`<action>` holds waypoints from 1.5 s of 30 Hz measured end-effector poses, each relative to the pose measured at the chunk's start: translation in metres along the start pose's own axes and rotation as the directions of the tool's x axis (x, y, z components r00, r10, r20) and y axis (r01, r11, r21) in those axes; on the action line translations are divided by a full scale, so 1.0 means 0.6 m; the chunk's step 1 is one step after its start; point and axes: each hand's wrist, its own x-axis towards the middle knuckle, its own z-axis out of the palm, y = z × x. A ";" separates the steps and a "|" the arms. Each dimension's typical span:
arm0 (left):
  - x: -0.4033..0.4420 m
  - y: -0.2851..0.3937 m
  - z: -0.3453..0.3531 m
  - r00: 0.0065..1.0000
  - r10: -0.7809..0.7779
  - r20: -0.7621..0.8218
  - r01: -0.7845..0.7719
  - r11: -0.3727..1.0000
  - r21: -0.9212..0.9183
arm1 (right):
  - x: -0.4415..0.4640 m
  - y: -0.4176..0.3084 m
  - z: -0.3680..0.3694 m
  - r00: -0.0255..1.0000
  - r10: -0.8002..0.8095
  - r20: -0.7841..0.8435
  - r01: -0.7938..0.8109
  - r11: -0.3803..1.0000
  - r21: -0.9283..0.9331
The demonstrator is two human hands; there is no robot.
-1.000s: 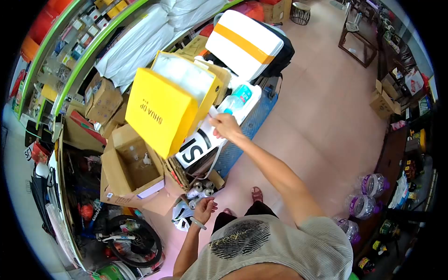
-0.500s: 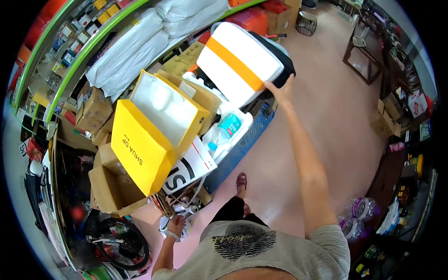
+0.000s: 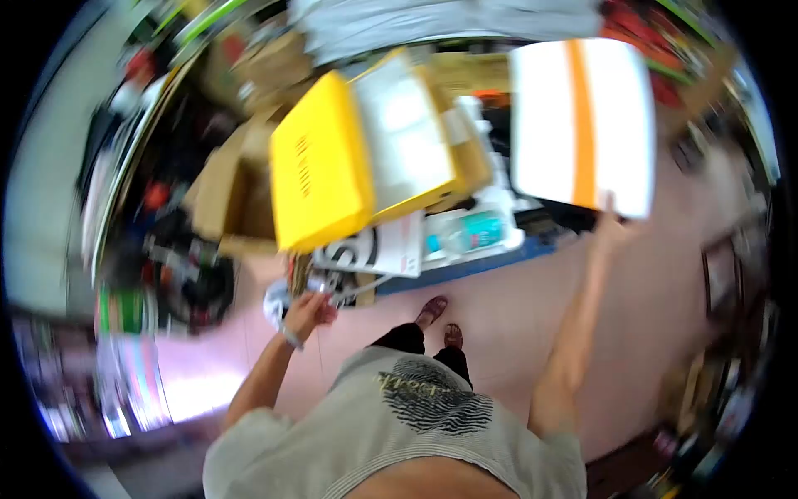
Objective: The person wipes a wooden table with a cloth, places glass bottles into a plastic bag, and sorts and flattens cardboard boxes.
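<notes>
My right hand (image 3: 613, 229) grips the near edge of a white panel with an orange stripe (image 3: 540, 125), which stands tilted at the right end of the pile. The fingers behind it are hidden. At the lower left, my left hand (image 3: 307, 314) is closed just below a brownish bundle (image 3: 299, 273); blur hides what its fingers hold. Between the hands stands an open yellow shoe box (image 3: 320, 166) with white paper inside. A clear bottle with a turquoise label (image 3: 480, 231) lies in a white foam tray (image 3: 509, 241).
An open cardboard box (image 3: 218, 187) stands left of the yellow box. White wrapped bundles (image 3: 449, 21) lie along the back shelf. A blue edge (image 3: 465, 268) runs along the front of the pile. A dark frame (image 3: 721, 279) stands on the floor at right.
The view has swung, so the pile sits more level and further right. My right hand keeps its grip on the white panel. My left hand stays near the brownish bundle.
</notes>
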 end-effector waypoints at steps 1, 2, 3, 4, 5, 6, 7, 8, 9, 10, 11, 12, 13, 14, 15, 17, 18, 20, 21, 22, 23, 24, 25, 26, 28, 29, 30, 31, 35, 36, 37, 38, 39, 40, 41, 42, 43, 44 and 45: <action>-0.022 0.008 0.017 0.996 -0.021 -0.081 0.015 0.997 -0.073 | 0.006 -0.032 0.003 0.996 0.085 0.001 -0.084 0.989 0.121; -0.043 0.000 0.023 0.993 -0.023 -0.116 0.011 0.994 -0.105 | 0.002 -0.076 0.006 0.983 0.183 0.011 -0.180 0.949 0.257; -0.058 -0.011 0.021 0.991 -0.022 -0.132 0.005 0.992 -0.128 | 0.004 -0.096 0.008 0.983 0.181 0.031 -0.181 0.922 0.342; -0.071 -0.026 0.016 0.986 -0.002 -0.166 -0.020 0.991 -0.131 | -0.007 -0.143 0.012 0.978 0.159 0.137 -0.199 0.908 0.369; -0.081 -0.040 0.013 0.983 0.020 -0.184 -0.044 0.991 -0.127 | -0.008 -0.164 0.015 0.963 0.167 0.212 -0.244 0.877 0.415; -0.090 -0.046 0.011 0.967 0.021 -0.254 -0.056 0.990 -0.130 | -0.011 -0.183 0.028 0.944 0.167 0.284 -0.285 0.846 0.450; -0.096 -0.054 0.003 0.954 0.033 -0.298 -0.084 0.984 -0.160 | -0.017 -0.205 0.042 0.923 0.158 0.349 -0.322 0.815 0.481; -0.096 -0.054 -0.003 0.937 0.059 -0.346 -0.124 0.978 -0.169 | -0.024 -0.222 0.056 0.878 0.154 0.453 -0.385 0.792 0.475; -0.097 -0.052 -0.010 0.916 0.078 -0.394 -0.159 0.971 -0.178 | -0.035 -0.239 0.072 0.819 0.149 0.554 -0.448 0.770 0.455; -0.096 -0.050 -0.023 0.903 0.104 -0.418 -0.195 0.964 -0.181 | -0.054 -0.251 0.098 0.779 0.103 0.619 -0.460 0.765 0.452; -0.094 -0.046 -0.035 0.893 0.136 -0.429 -0.239 0.951 -0.196 | -0.064 -0.251 0.127 0.747 0.083 0.659 -0.464 0.775 0.429; -0.093 -0.039 -0.045 0.886 0.178 -0.429 -0.290 0.933 -0.212 | -0.092 -0.275 0.163 0.748 0.037 0.663 -0.407 0.814 0.414; -0.090 -0.033 -0.055 0.875 0.219 -0.431 -0.339 0.914 -0.224 | -0.132 -0.301 0.201 0.747 -0.008 0.665 -0.348 0.848 0.401; -0.080 -0.034 -0.069 0.865 0.243 -0.438 -0.364 0.906 -0.216 | -0.164 -0.317 0.237 0.703 -0.048 0.709 -0.310 0.877 0.366; -0.074 -0.025 -0.077 0.855 0.246 -0.456 -0.378 0.898 -0.225 | -0.195 -0.331 0.273 0.658 -0.082 0.749 -0.269 0.903 0.335; -0.066 0.002 -0.097 0.836 0.247 -0.490 -0.399 0.887 -0.233 | -0.247 -0.369 0.339 0.515 -0.057 0.856 -0.221 0.955 0.197; -0.048 0.013 -0.119 0.824 0.196 -0.532 -0.374 0.893 -0.251 | -0.274 -0.376 0.380 0.474 -0.077 0.877 -0.165 0.971 0.174; -0.003 0.040 -0.157 0.708 0.226 -0.669 -0.430 0.889 -0.155 | -0.327 -0.385 0.457 0.427 -0.111 0.897 0.043 0.994 0.102; 0.017 0.062 -0.175 0.643 0.241 -0.727 -0.450 0.887 -0.104 | -0.352 -0.394 0.492 0.419 -0.130 0.899 0.194 0.980 0.051; 0.034 0.087 -0.187 0.625 0.211 -0.751 -0.411 0.907 -0.088 | -0.372 -0.399 0.526 0.371 -0.179 0.911 0.294 0.953 0.068; 0.047 0.107 -0.205 0.610 0.176 -0.772 -0.364 0.928 -0.076 | -0.394 -0.417 0.545 0.344 -0.094 0.934 0.324 0.946 -0.024; 0.088 0.101 -0.238 0.570 0.245 -0.784 -0.334 0.941 0.051 | -0.417 -0.441 0.559 0.324 -0.004 0.946 0.355 0.927 -0.118; 0.156 0.072 -0.270 0.537 0.316 -0.782 -0.296 0.939 0.177 | -0.438 -0.456 0.570 0.310 0.092 0.946 0.387 0.897 -0.214; 0.196 0.049 -0.285 0.530 0.365 -0.765 -0.294 0.926 0.238 | -0.455 -0.459 0.581 0.302 0.117 0.946 0.420 0.875 -0.242; 0.256 0.010 -0.308 0.536 0.435 -0.724 -0.331 0.897 0.294 | -0.473 -0.460 0.603 0.297 0.210 0.931 0.434 0.839 -0.328; 0.218 0.034 -0.297 0.616 0.386 -0.686 -0.360 0.913 0.190 | -0.478 -0.457 0.611 0.298 0.256 0.920 0.437 0.820 -0.370; 0.176 0.060 -0.285 0.691 0.333 -0.642 -0.369 0.926 0.083 | -0.484 -0.453 0.617 0.290 0.306 0.907 0.422 0.809 -0.409; 0.161 0.067 -0.283 0.725 0.311 -0.614 -0.364 0.930 0.041 | -0.489 -0.448 0.624 0.281 0.354 0.892 0.408 0.798 -0.445; 0.152 0.075 -0.286 0.784 0.326 -0.528 -0.426 0.902 -0.076 | -0.497 -0.396 0.644 0.352 0.335 0.874 0.347 0.820 -0.454; 0.154 0.078 -0.286 0.775 0.353 -0.525 -0.447 0.892 -0.060 | -0.497 -0.394 0.643 0.359 0.351 0.865 0.336 0.816 -0.470; 0.155 0.081 -0.286 0.765 0.380 -0.520 -0.467 0.883 -0.042 | -0.494 -0.396 0.640 0.329 0.357 0.874 0.350 0.814 -0.464; 0.150 0.087 -0.287 0.795 0.346 -0.498 -0.425 0.904 -0.050 | -0.493 -0.407 0.634 0.299 0.366 0.881 0.361 0.811 -0.460; 0.143 0.098 -0.286 0.822 0.315 -0.475 -0.384 0.922 -0.055 | -0.492 -0.413 0.630 0.271 0.372 0.888 0.371 0.811 -0.453; 0.143 0.106 -0.285 0.845 0.285 -0.453 -0.346 0.936 -0.056 | -0.492 -0.412 0.631 0.276 0.302 0.913 0.416 0.818 -0.397; 0.153 0.099 -0.287 0.851 0.272 -0.449 -0.344 0.935 -0.085 | -0.493 -0.407 0.631 0.279 0.236 0.931 0.459 0.818 -0.345; 0.165 0.087 -0.291 0.859 0.261 -0.441 -0.339 0.934 -0.108 | -0.492 -0.401 0.629 0.285 0.173 0.943 0.498 0.814 -0.300; 0.177 0.077 -0.294 0.868 0.254 -0.427 -0.334 0.934 -0.123 | -0.492 -0.396 0.629 0.291 0.241 0.926 0.466 0.809 -0.358; 0.166 0.082 -0.288 0.843 0.294 -0.451 -0.396 0.906 -0.150 | -0.491 -0.393 0.632 0.302 0.308 0.902 0.430 0.801 -0.417; 0.174 0.077 -0.287 0.797 0.353 -0.491 -0.445 0.892 -0.081 | -0.488 -0.388 0.635 0.318 0.373 0.872 0.387 0.789 -0.478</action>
